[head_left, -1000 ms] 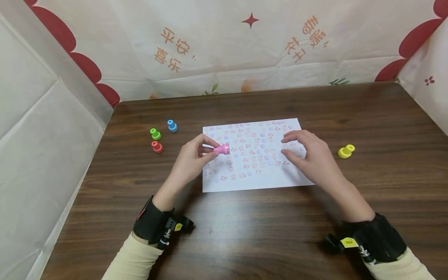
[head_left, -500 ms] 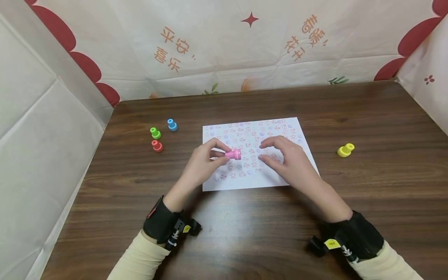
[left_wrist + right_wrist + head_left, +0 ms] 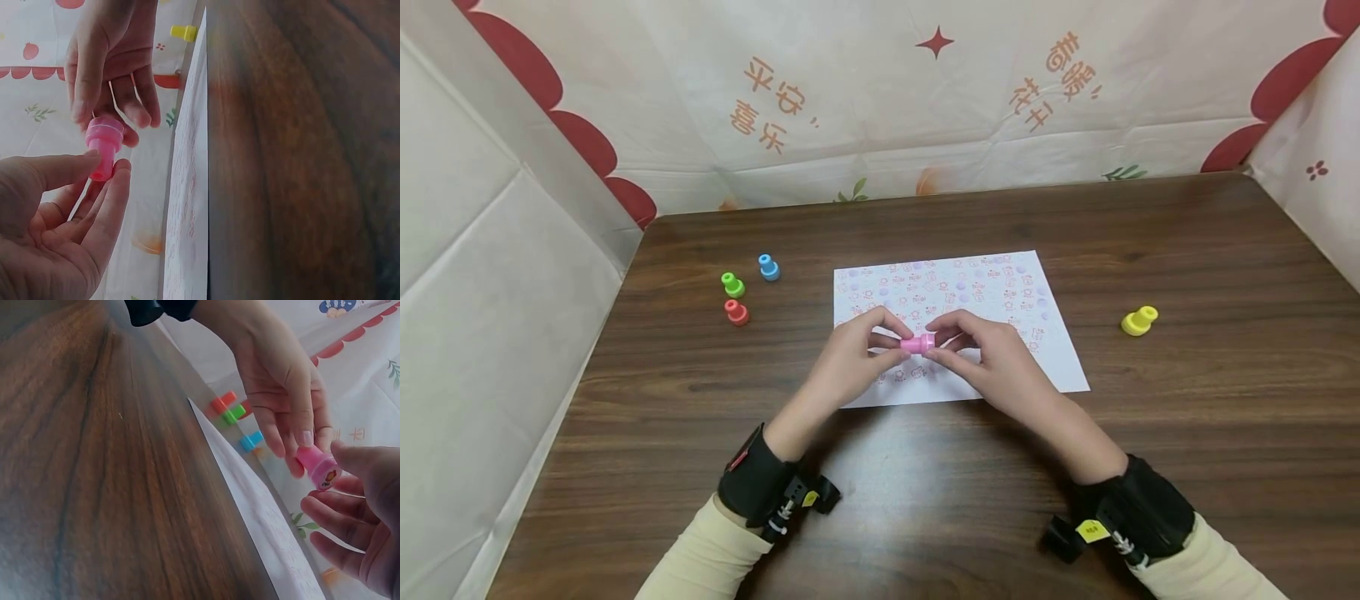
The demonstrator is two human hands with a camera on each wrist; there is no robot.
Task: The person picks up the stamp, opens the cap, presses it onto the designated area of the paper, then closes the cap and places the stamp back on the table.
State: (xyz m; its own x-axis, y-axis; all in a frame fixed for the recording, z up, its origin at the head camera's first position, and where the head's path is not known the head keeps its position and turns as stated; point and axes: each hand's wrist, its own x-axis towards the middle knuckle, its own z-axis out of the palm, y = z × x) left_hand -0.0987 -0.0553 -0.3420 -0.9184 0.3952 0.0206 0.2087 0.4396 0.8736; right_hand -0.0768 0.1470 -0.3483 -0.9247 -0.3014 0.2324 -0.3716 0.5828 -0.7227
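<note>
Over the sheet of paper (image 3: 1000, 292), which carries rows of small red and purple prints, a pink toy stamp (image 3: 917, 344) lies sideways between both hands. My left hand (image 3: 850, 354) pinches its narrow handle with thumb and fingers. My right hand (image 3: 1000, 362) has thumb and index fingertips on opposite sides of its wide end, right at the rim. The right wrist view shows a small coloured picture on the end face of the stamp (image 3: 325, 472). In the left wrist view the handle of the stamp (image 3: 105, 147) points toward the left palm.
At the left of the brown wooden table (image 3: 940, 483) stand a blue stamp (image 3: 769, 267), a green stamp (image 3: 733, 285) and a red stamp (image 3: 737, 312). A yellow stamp (image 3: 1139, 321) sits right of the paper. A printed white cloth (image 3: 865, 100) hangs behind the table.
My left hand has carried the pink stamp right and nearer to me. My right hand has moved left from the paper's right part until its fingertips meet the stamp's wide end.
</note>
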